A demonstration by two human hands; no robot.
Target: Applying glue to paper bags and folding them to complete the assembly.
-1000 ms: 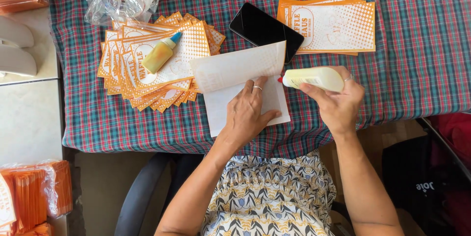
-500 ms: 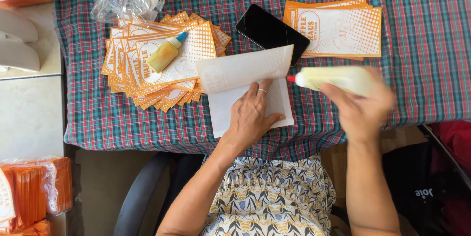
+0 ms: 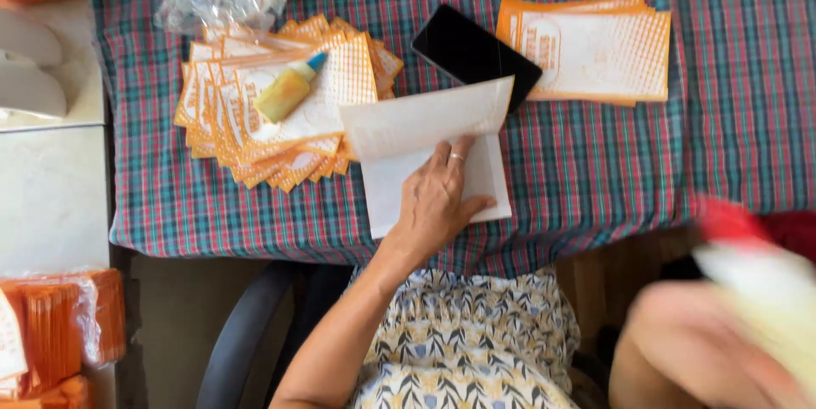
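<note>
While the left hand (image 3: 438, 205) presses flat, fingers spread, on the folded white paper sheet (image 3: 429, 150) near the checked tablecloth's (image 3: 595, 162) front edge, the blurred right hand (image 3: 714, 349) grips a pale red-capped glue bottle (image 3: 756, 277) beyond that edge.

From my remote seat, I see both arms bare, no sleeves reaching the forearms. The left hand (image 3: 438, 201) wears a thin ring on one finger. The right hand (image 3: 714, 349) is blurred. The garment over the lap is pale with a small leaf-like print in blue and yellow.
</note>
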